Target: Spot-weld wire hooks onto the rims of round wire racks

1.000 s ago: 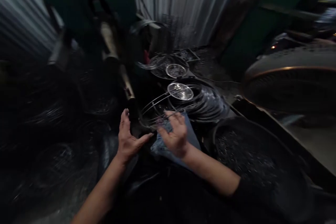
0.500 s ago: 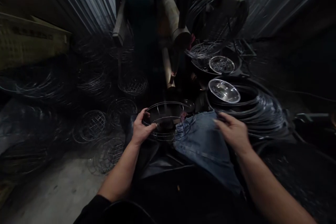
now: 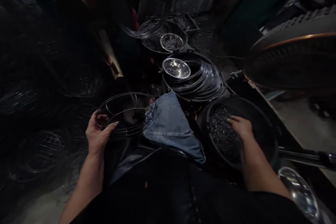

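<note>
My left hand [image 3: 99, 133] is shut on the rim of a round wire frame [image 3: 125, 113], which is thin, dark and tilted above my lap. My right hand [image 3: 243, 129] reaches into a black round tub [image 3: 226, 100] and its fingers touch a heap of small wire pieces [image 3: 219, 136]. Whether those fingers hold any pieces, I cannot tell. A blue denim cloth [image 3: 170, 126] lies over my lap between my hands.
A steel bowl [image 3: 176, 68] rests on a coil of wire [image 3: 202, 84], and another bowl [image 3: 171, 42] sits in a black pan behind it. Wire baskets [image 3: 39, 154] are piled at left. A large fan [image 3: 294, 63] stands at right.
My right hand has moved from above the denim into the tub. My left hand still grips the wire frame, and the view has swung to the right.
</note>
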A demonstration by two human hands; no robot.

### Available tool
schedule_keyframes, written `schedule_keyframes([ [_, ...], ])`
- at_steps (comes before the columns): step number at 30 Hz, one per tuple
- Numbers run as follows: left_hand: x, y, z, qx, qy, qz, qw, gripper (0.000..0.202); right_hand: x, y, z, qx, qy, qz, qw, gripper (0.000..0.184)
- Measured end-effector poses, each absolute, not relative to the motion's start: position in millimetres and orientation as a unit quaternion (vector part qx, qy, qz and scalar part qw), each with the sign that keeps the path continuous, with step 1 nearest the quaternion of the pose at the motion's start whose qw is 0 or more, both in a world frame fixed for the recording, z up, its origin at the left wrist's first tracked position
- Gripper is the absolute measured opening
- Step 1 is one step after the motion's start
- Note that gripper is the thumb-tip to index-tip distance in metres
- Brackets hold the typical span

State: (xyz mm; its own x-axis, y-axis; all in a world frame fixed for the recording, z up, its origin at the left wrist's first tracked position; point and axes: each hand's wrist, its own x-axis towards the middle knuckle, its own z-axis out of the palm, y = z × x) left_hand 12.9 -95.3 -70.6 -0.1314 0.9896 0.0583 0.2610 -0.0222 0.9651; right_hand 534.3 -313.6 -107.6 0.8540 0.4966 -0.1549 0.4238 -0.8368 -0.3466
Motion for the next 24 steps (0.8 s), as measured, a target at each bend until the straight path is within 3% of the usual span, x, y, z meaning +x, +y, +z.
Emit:
schedule_keyframes([
  [4,17.2,-96.3,-67.9,0.528,0.595,0.471,0.381,0.076,525.3,-305.0,-136.7,-0.948,-0.220,0.194,0.124,0.036],
  [9,24.5,-98.4,-62.2,0.519,0.592,0.486,0.380,0.074,516.4,-281.3,-162.0,-0.953,-0.206,0.206,0.087,0.042],
  [13,28.1,-100.9,-57.5,0.502,0.593,0.493,0.390,0.073,534.4,-268.8,-165.5,-0.951,-0.177,0.239,0.088,0.031],
  [19,22.2,-102.2,-62.4,0.503,0.589,0.494,0.395,0.078,563.2,-281.9,-157.4,-0.920,-0.146,0.336,0.139,0.010],
  [24,24.9,-102.2,-60.0,0.496,0.583,0.500,0.404,0.074,568.9,-281.6,-166.1,-0.916,-0.108,0.305,0.236,0.019],
])
